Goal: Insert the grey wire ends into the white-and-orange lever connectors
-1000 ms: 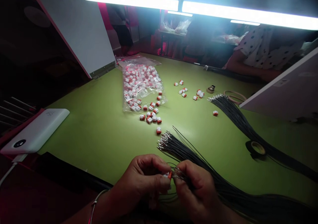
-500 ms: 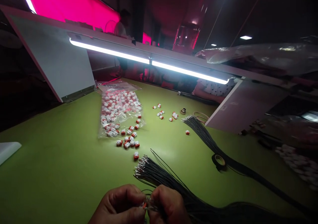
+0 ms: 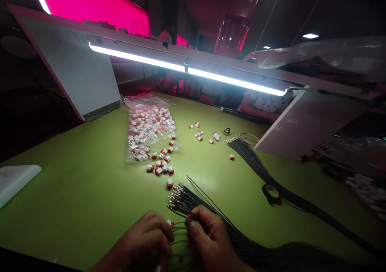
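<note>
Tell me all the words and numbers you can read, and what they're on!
No words or numbers can be read.
White slab at the left edge: faint marks, too small to read.
Right-hand panel: a small label, too blurred to read.

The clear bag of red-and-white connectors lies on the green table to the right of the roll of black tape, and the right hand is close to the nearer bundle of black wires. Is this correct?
Not entirely: the head view shows the clear bag on the green table to the left of the roll of black tape, not to the right.
</note>
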A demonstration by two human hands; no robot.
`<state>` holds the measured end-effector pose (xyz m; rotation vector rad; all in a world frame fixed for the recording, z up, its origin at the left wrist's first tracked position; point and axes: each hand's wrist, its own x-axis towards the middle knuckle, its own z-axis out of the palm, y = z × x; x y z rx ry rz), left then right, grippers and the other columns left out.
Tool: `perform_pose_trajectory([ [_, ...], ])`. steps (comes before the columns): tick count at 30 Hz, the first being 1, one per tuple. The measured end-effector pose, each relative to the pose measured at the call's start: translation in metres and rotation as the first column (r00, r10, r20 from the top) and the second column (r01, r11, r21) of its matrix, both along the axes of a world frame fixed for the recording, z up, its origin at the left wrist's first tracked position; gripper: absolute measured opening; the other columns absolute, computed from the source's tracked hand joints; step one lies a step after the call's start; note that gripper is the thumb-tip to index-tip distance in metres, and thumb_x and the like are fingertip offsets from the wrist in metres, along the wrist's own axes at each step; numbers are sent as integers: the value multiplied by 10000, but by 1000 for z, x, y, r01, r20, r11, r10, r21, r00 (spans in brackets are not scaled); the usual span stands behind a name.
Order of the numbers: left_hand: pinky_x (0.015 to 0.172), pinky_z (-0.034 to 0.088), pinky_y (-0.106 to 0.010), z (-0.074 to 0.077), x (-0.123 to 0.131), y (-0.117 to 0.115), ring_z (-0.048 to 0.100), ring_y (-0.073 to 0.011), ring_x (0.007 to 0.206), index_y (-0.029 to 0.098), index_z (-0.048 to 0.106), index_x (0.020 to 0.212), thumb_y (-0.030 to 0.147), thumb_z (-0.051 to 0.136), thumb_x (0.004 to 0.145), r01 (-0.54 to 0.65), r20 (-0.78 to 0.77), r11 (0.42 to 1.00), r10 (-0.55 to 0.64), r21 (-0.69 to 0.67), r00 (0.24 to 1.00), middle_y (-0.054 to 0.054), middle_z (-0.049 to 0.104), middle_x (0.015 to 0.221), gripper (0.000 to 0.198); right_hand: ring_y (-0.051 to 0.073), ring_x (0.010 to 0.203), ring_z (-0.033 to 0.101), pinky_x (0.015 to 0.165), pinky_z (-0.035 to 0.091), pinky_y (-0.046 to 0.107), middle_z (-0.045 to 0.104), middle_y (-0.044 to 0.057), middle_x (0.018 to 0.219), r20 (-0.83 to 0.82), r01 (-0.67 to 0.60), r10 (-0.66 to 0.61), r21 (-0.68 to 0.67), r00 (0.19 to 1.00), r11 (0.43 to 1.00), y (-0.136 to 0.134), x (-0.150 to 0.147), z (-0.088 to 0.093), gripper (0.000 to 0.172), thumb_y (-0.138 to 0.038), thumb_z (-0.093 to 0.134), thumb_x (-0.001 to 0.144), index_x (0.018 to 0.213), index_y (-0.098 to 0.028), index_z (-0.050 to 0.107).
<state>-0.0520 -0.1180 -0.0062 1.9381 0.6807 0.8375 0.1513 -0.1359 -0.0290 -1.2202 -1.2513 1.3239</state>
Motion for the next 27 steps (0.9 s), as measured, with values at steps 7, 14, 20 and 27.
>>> perform_pose_trajectory([
  [7,647,364,-332,-28,23,1,477,-214,689,240,687,742,290,539,909,105,-226,930,-24,353,974,-87,647,748,229,96,518,359,481,299,218,419,-67,586,59,49,-49,7,997,999,16,24,-4,277,-416,613,908,797,-163,605],
  [14,711,477,-286,-11,9,14,623,-213,814,230,734,942,291,606,901,-30,-159,984,59,175,986,-95,691,922,148,93,498,306,464,243,226,397,-65,566,54,57,-53,-73,997,996,28,38,7,292,-421,649,884,828,-135,680],
  [20,1021,399,-560,3,-4,104,513,-364,1201,164,591,1328,292,596,895,-301,-343,868,443,396,828,-185,621,1270,451,212,802,560,745,433,298,655,58,830,130,14,-15,15,991,1000,19,26,11,305,-443,652,862,864,-156,756],
  [27,1117,300,-594,-22,4,108,363,-373,1377,213,619,1311,234,519,945,-93,-450,899,302,429,840,-160,522,1440,379,130,639,372,577,360,230,463,-31,702,-75,83,-87,-59,993,995,14,24,8,235,-403,700,841,817,-186,612],
])
